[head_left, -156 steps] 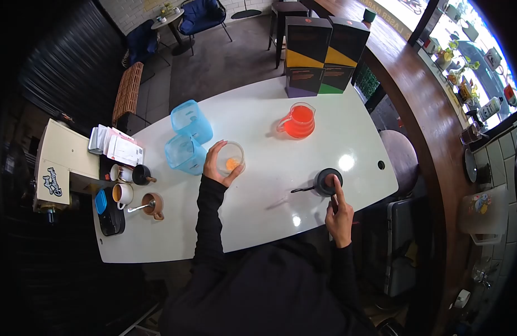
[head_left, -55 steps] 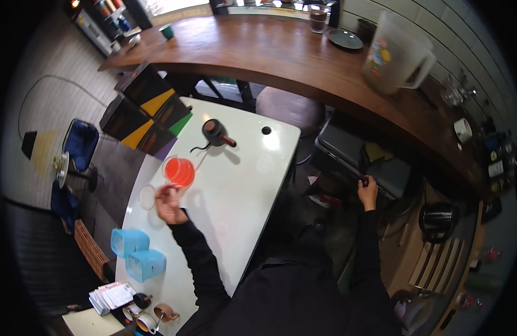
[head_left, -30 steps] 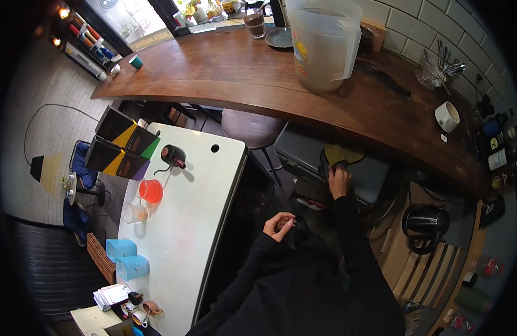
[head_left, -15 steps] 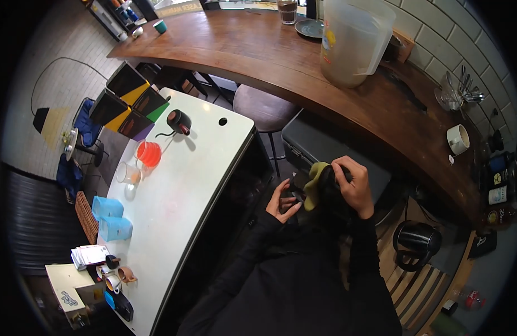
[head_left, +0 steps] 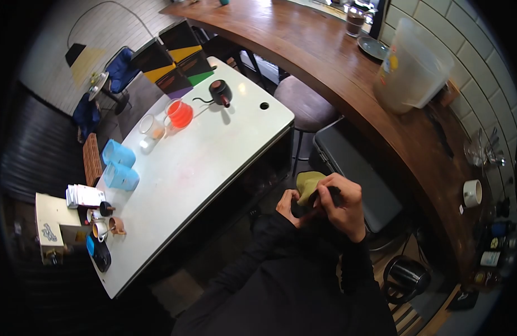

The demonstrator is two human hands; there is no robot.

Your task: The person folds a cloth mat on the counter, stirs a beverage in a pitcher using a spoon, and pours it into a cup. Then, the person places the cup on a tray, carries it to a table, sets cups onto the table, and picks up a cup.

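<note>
In front of my dark clothing, both hands are close together around a small dark object point(head_left: 302, 209), mostly hidden by my fingers. A crumpled green cloth point(head_left: 309, 183) sticks up between the hands, on the far side of the object. My left hand point(head_left: 288, 208) is curled around the object's left side. From the right, my right hand point(head_left: 344, 203) is closed, its thumb and fingers bunched at the cloth's edge and over the object. Its fingertips partly cover what lies beneath, and the object's kind cannot be made out.
A white table point(head_left: 213, 162) at left carries a black gooseneck kettle point(head_left: 220, 93), a red dripper point(head_left: 180, 114), blue containers point(head_left: 121, 175) and cups point(head_left: 117, 225). The curved wooden counter point(head_left: 325, 73) holds a large plastic jug point(head_left: 412, 70) and a white mug point(head_left: 472, 193). A black electric kettle point(head_left: 406, 277) stands lower right.
The view has swung, so the table and counter sit differently in it. My hands have come closer together, and my left fingers, spread before, now curl around the dark object.
</note>
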